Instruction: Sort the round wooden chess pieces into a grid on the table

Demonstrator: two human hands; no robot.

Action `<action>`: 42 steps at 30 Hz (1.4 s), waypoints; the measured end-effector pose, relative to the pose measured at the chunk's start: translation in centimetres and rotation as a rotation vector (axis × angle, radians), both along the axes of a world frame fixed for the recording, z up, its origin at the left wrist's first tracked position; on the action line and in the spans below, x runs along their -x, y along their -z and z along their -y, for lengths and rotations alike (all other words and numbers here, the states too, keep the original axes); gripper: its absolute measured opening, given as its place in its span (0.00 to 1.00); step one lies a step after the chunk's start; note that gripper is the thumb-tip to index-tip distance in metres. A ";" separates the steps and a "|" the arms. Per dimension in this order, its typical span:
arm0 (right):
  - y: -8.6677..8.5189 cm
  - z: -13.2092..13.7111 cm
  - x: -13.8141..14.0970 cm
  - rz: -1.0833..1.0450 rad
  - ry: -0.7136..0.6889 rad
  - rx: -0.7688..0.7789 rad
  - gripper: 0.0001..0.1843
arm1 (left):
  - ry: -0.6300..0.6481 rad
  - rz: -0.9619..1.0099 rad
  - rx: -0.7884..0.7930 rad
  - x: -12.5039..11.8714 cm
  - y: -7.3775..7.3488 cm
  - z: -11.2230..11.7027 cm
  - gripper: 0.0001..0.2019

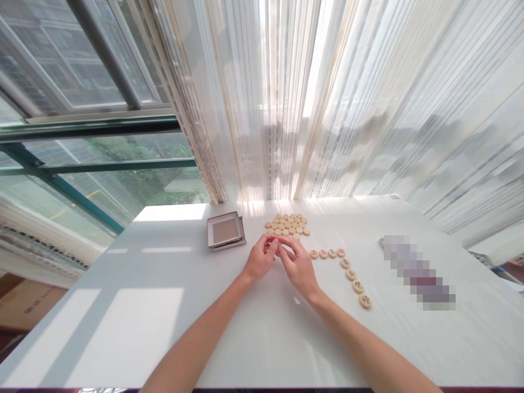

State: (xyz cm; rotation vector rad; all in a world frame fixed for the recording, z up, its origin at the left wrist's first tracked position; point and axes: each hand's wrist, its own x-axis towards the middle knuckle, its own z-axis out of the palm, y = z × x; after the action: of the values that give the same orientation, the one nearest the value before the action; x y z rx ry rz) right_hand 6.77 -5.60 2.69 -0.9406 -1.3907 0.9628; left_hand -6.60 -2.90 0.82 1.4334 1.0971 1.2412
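My left hand (261, 257) and my right hand (298, 268) meet at the fingertips above the middle of the white table. Both are closed in a pinch, and whatever lies between the fingers is hidden or too small to make out. Just beyond them is a cluster of round wooden Chinese chess pieces (287, 224), their tops looking plain. To the right of my right hand runs a short row of red-marked pieces (323, 254). From its right end a slanting line of black-marked pieces (357, 286) comes towards me.
An open shallow box (225, 230), seemingly stacked on another box part, stands left of the cluster. A blurred-out flat object (420, 273) lies on the right of the white table (254, 349). Sheer curtains (286, 109) hang along the far edge, and a window is at the left.
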 end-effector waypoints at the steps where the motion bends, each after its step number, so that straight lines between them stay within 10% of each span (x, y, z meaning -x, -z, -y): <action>1: 0.3 0.1 0.1 0.002 0.004 -0.005 0.16 | 0.012 0.004 0.012 0.2 0.1 0.1 0.17; 42: 0.8 1.2 -0.7 0.029 0.030 0.178 0.13 | 0.006 -0.238 -0.119 0.8 -0.5 3.0 0.09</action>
State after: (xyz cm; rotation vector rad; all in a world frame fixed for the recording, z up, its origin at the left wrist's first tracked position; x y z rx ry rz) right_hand 7.52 -6.81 1.88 -1.1090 -1.3271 1.0673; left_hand -7.41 -5.86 1.33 1.7074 1.1916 1.1693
